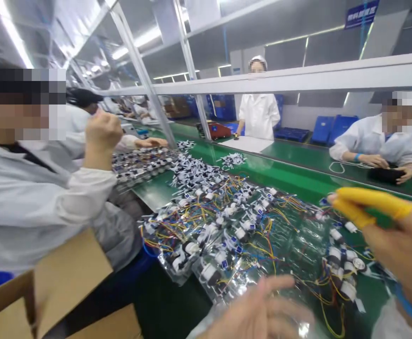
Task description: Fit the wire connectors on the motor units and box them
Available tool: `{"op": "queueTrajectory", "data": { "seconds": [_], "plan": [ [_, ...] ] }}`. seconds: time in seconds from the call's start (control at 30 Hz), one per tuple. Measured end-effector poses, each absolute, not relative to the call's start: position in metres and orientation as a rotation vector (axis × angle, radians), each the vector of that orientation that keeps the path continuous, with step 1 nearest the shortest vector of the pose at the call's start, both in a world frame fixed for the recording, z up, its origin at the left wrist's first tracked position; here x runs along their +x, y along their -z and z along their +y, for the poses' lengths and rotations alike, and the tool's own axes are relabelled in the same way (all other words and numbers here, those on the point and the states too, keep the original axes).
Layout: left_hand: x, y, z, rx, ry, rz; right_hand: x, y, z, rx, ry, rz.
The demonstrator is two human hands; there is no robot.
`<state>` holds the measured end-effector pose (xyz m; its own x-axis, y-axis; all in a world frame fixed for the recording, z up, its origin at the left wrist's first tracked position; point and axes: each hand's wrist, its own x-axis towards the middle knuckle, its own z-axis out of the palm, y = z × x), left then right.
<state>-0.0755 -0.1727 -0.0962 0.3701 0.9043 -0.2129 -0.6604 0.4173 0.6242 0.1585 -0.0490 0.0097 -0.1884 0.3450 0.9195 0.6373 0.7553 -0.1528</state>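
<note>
Head view showed the left hand at 6 o'clock, blurred, its grip released and fingers spread just above clear plastic bags of small white cylindrical parts with coloured wires. These lay heaped at the centre of the green surface. At 3 o'clock the right hand, wearing yellow rubber finger covers, pinched its fingertips together; whether that grip held anything could not be told.

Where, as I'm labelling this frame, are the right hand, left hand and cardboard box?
right hand (401, 242), head view, back of the hand
left hand (258, 314), head view, fingers
cardboard box (72, 277), head view, front flap
</note>
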Motion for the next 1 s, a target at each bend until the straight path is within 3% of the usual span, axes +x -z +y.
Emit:
{"op": "queueTrajectory", "data": {
  "seconds": [0.13, 0.2, 0.4, 0.5, 0.63, 0.83, 1.0],
  "plan": [
    [-0.059, 0.083, -0.128, 0.213, -1.074, 0.542, 0.121, -0.005, -0.104, -0.211, -0.208, -2.154],
    [-0.054, 0.082, -0.114, 0.185, -1.086, 0.568, 0.109, 0.007, -0.114, -0.143, -0.431, -2.36],
    [-0.066, 0.092, -0.118, 0.171, -1.231, 0.671, 0.138, -0.001, -0.103, -0.094, -0.656, -2.703],
    [-0.068, 0.088, -0.135, 0.429, -1.363, 0.759, 0.19, -0.019, -0.073, -0.577, -0.753, -2.494],
    [-0.06, 0.078, -0.152, 0.61, -1.37, 0.823, 0.267, 0.006, -0.004, -1.732, -0.438, -2.003],
    [-0.048, 0.078, -0.151, 0.656, -1.286, 0.786, 0.328, 0.09, 0.057, -2.236, -0.397, -1.751],
    [-0.047, 0.086, -0.147, 0.662, -1.237, 0.772, 0.35, 0.127, 0.079, -2.373, -0.43, -1.692]
  ]
}}
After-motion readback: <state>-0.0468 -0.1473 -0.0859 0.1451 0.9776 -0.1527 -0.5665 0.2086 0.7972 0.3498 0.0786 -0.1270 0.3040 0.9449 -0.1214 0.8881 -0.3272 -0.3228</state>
